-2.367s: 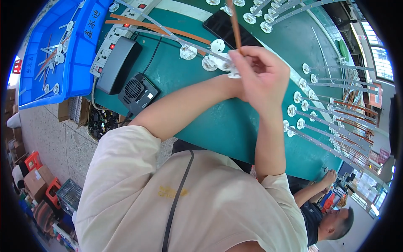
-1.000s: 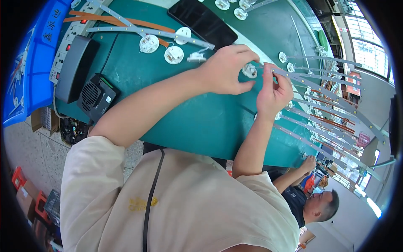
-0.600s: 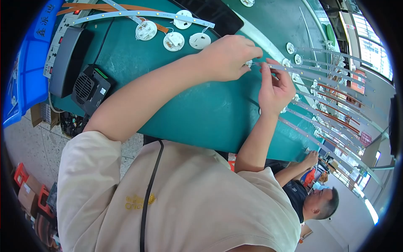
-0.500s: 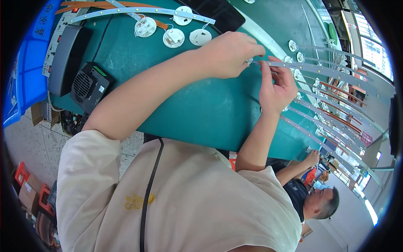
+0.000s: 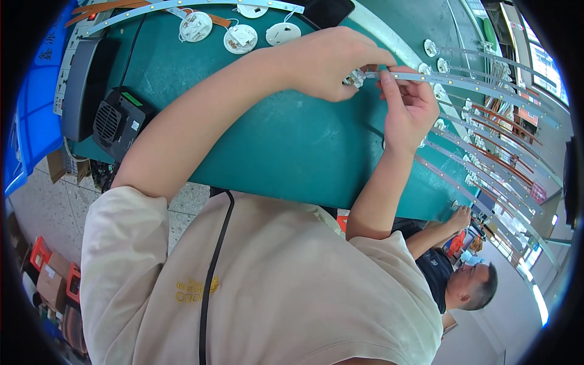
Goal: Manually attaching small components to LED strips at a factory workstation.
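My left hand [image 5: 334,64] is closed around a small white-and-silver piece [image 5: 354,78], which shows partly below the curled fingers; its exact kind is hidden. My right hand [image 5: 412,106] pinches the near end of a slim LED strip [image 5: 453,79] between thumb and fingers. That strip runs off to the right, dotted with small yellow LEDs. Only a short gap separates the two hands above the green bench mat [image 5: 286,140], and the strip's end points at the white-and-silver piece.
White round modules [image 5: 240,39] lie at the back left beside another LED strip [image 5: 201,5]. A black fan-like box [image 5: 118,125] and a grey panel [image 5: 88,91] stand left. More strips [image 5: 486,146] extend along the right, where a co-worker's hand [image 5: 460,217] works.
The view has shifted, so the bench items sit farther up and left. More of the piece in my left hand now shows. My right hand still pinches the strip.
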`<state>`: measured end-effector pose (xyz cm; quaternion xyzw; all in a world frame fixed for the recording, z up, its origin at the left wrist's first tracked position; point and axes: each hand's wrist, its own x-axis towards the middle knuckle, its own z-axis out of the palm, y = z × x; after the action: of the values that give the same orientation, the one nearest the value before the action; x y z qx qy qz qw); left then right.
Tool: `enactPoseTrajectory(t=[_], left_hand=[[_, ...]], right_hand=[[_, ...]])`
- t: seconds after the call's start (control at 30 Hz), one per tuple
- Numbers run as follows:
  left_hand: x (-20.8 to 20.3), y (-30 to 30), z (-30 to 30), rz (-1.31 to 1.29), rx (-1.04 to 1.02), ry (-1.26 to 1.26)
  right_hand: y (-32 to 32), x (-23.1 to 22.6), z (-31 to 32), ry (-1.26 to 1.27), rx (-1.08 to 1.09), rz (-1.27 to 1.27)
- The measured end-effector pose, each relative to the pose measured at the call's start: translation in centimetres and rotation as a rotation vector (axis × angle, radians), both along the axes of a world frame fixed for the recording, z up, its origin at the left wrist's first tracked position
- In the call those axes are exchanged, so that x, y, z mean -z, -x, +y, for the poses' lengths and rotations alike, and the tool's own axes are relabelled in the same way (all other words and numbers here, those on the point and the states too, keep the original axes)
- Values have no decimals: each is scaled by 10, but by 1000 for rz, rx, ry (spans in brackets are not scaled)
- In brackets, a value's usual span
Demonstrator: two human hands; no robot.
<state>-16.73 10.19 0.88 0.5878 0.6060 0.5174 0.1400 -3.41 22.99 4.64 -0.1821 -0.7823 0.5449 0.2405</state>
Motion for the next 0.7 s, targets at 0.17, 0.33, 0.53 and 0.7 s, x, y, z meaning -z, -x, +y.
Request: enactPoseTrajectory(t=[0.17,0.33,0.53,0.7], left_hand=[[3,2,1,-8,-27,-63],[6,2,2,45,-38,-70],[10,-1,1,105,-114,-64],[9,0,2,111,-110,-34]], right_hand=[[3,5,0,119,-89,39],[4,8,1,118,-138,51],[5,7,-4,88,-153,32],[3,7,0,19,-135,-7]])
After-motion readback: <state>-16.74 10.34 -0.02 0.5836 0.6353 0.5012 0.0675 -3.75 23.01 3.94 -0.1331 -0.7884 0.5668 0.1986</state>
